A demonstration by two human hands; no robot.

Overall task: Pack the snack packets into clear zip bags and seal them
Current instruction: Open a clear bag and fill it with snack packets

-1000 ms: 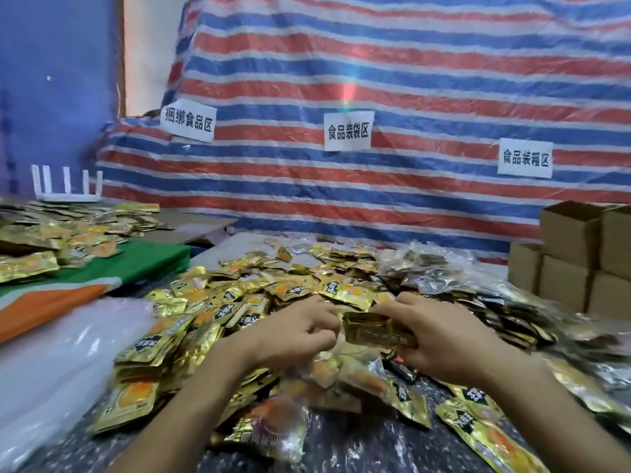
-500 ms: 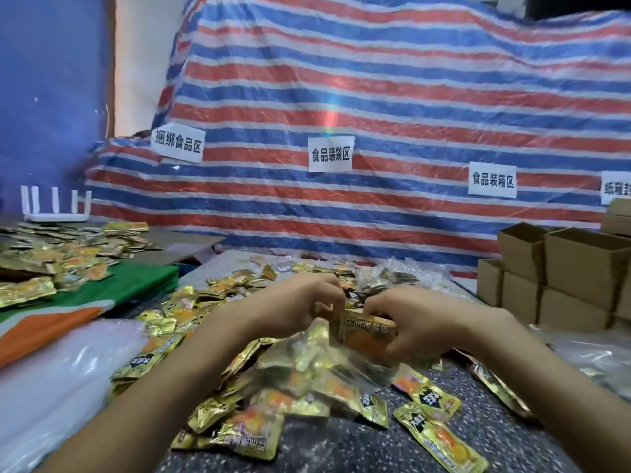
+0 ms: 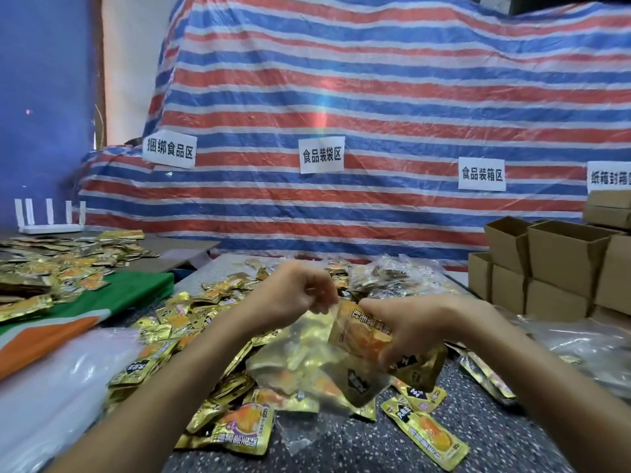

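Gold snack packet point(image 3: 362, 331) lies within the right hand point(image 3: 421, 322) grip, touching zip bag point(image 3: 300, 356).

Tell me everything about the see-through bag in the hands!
The clear zip bag is thin, crinkly plastic with several gold packets showing inside. Its mouth faces up, open, unsealed. The left hand pinches its top edge; the right hand holds a gold packet at the mouth. Its lower end hangs over loose packets on the table.

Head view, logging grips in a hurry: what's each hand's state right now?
Left hand: fingers curled, pinching the top edge of the clear zip bag.
Right hand: gripping a gold snack packet at the bag's mouth.
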